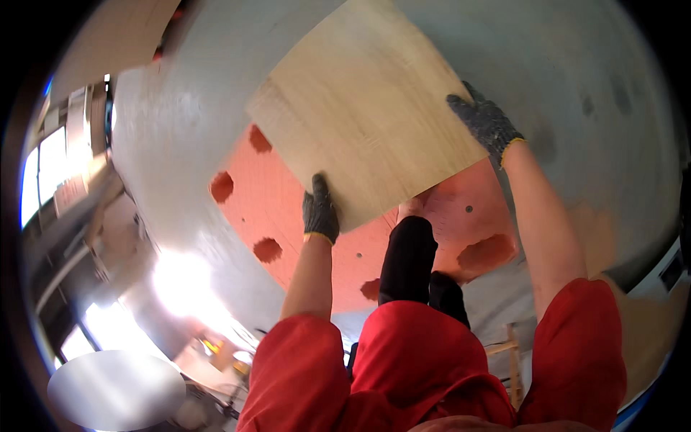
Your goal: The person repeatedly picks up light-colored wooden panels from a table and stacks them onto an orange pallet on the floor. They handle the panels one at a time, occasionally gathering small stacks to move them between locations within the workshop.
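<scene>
I hold a light wood-grain panel (367, 108) flat against a grey surface (180, 129), over an orange-red patch (266, 209) dotted with darker red blobs. My left hand (320, 212), in a dark grey glove, grips the panel's lower edge. My right hand (486, 122), also gloved, presses on the panel's right corner. Both forearms are bare below red sleeves. Between my arms a black-clad limb (407, 259) reaches from red clothing up to the panel's lower edge; I cannot tell whose it is.
Strong glare (180, 288) washes out the lower left. A round pale disc (115, 389) lies at the bottom left, and windows (43, 173) show at the far left. A small wooden frame (507, 353) stands near my right elbow.
</scene>
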Available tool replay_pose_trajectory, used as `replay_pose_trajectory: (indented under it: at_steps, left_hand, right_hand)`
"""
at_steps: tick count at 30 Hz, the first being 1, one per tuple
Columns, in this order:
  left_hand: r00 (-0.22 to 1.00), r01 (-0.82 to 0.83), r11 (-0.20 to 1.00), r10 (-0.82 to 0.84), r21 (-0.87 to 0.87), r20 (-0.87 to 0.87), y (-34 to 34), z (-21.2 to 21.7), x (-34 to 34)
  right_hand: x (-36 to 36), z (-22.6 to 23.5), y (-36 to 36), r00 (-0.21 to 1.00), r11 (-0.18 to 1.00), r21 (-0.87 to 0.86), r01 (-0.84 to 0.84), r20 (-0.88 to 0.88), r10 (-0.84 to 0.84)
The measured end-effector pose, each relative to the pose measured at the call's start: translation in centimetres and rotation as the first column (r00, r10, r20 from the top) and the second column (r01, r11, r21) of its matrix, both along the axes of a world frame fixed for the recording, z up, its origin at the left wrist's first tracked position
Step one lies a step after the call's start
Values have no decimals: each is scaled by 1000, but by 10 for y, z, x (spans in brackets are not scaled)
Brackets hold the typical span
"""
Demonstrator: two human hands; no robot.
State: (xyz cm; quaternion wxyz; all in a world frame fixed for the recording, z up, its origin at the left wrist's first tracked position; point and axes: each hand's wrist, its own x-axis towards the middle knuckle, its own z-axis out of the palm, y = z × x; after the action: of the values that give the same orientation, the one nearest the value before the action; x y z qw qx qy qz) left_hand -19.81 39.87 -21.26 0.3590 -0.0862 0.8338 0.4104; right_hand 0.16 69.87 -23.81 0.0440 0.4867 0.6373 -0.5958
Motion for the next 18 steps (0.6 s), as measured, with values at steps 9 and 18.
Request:
replay_pose_trajectory:
  at_steps: [9,18]
  left_hand:
    - [982,-128,990,118,-60,-148,-27,-10,9]
    - [607,785,438,-686,-438,401,-430,58,248]
  right_hand:
    - [22,-19,-52,992,761,642,93,4,-125]
    - [412,45,-288,703,868,-312,-387,510,496]
